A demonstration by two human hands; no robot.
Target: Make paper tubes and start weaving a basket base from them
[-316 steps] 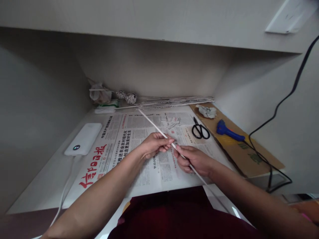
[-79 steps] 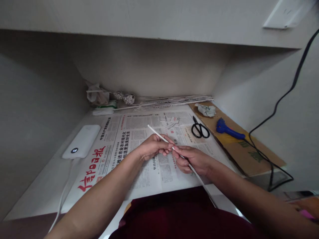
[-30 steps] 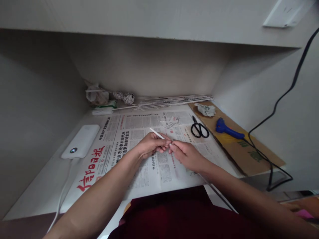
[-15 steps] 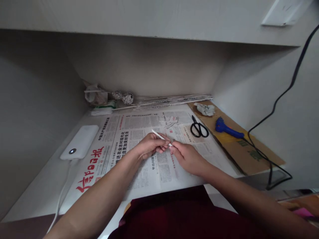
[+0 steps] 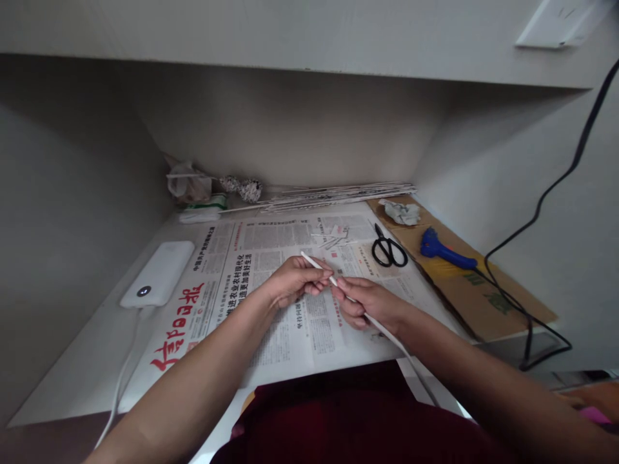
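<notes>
A long, thin white paper stick [image 5: 387, 332] runs diagonally through both hands, over the newspaper [image 5: 275, 241]. My left hand [image 5: 300, 278] pinches it close to its upper tip, which pokes out past the thumb. Just to the right, my right hand [image 5: 370, 301] has its fingers closed around the stick. Below that hand the stick slants down past my forearm toward the dark red clothing on my lap. Small paper strips [image 5: 333, 237] lie on the newspaper beyond my hands, and black-handled scissors [image 5: 388, 250] rest to their right.
A blue glue gun [image 5: 447, 250] and crumpled paper [image 5: 401, 212] lie on cardboard [image 5: 503, 309] at the right, with a black cord [image 5: 556, 193]. Thin paper rolls [image 5: 338, 195] line the back wall. A white power bank [image 5: 158, 274] sits at the left. A shelf edge [image 5: 309, 71] overhangs.
My right hand has turned and its fingers show more. A long length of the stick is now visible below it, where only the short upper part showed before. My left hand stays nearly in place.
</notes>
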